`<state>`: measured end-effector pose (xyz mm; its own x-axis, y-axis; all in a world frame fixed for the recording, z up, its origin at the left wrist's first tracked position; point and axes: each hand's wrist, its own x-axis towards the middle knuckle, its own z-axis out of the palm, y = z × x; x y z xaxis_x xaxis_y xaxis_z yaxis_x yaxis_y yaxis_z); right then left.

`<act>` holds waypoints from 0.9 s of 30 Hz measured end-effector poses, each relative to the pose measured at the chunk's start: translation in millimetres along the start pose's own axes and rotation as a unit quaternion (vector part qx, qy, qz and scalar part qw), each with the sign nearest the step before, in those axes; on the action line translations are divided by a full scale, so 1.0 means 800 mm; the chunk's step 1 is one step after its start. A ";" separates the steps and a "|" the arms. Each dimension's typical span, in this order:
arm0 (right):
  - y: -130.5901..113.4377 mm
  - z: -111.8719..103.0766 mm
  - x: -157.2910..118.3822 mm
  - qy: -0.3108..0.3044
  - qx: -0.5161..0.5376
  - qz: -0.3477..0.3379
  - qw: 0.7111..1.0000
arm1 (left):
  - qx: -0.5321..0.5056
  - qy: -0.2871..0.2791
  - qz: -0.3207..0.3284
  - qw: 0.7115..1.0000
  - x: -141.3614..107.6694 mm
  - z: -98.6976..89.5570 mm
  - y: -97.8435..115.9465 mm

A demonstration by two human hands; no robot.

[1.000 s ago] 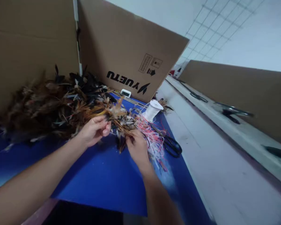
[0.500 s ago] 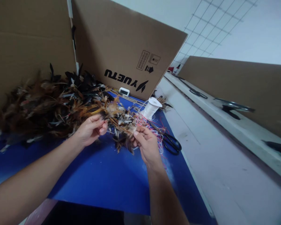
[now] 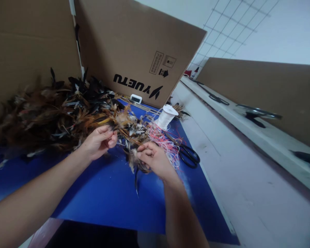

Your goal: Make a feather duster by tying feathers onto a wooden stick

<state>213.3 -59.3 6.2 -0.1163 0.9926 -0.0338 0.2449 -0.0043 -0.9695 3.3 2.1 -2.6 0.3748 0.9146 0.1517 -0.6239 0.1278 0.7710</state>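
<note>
White spool [image 3: 165,119]: stands on the blue desk [image 3: 113,196].
Left hand [image 3: 100,141]: left of the spool, grip pinched narrow on dark feathers [image 3: 113,125].
Right hand [image 3: 155,158]: near side of the spool, grip narrow, holding a pale feather tuft [image 3: 133,156].
Feather pile [image 3: 49,117]: well to the spool's left.
Strands [image 3: 167,144]: pink and white, at the spool's near side.
Scissors [image 3: 183,147]: black-handled, right of the spool and nearer.
</note>
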 end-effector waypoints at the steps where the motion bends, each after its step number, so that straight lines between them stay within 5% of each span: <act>1: 0.004 0.000 0.001 0.007 -0.040 -0.008 0.999 | 0.000 0.000 0.000 1.000 0.000 0.000 0.000; 6: 0.019 -0.005 0.006 0.068 -0.230 -0.083 0.967 | 0.007 -0.005 -0.001 1.000 0.001 -0.002 -0.002; 10: 0.016 -0.012 0.004 0.108 -0.278 -0.112 0.948 | 0.011 -0.006 -0.002 1.000 0.001 -0.004 -0.001; 19: 0.004 -0.010 -0.009 -0.031 -0.295 -0.071 0.952 | 0.009 -0.004 0.003 1.000 0.002 -0.001 -0.002; 27: 0.002 -0.006 -0.009 -0.005 -0.334 -0.094 0.938 | 0.013 -0.003 0.001 1.000 0.001 0.001 -0.001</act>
<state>218.8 -65.6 6.3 -0.2249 0.9674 0.1167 0.7676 0.2496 -0.5904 4.4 2.5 -2.8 0.3779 0.9125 0.1563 -0.6058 0.1161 0.7871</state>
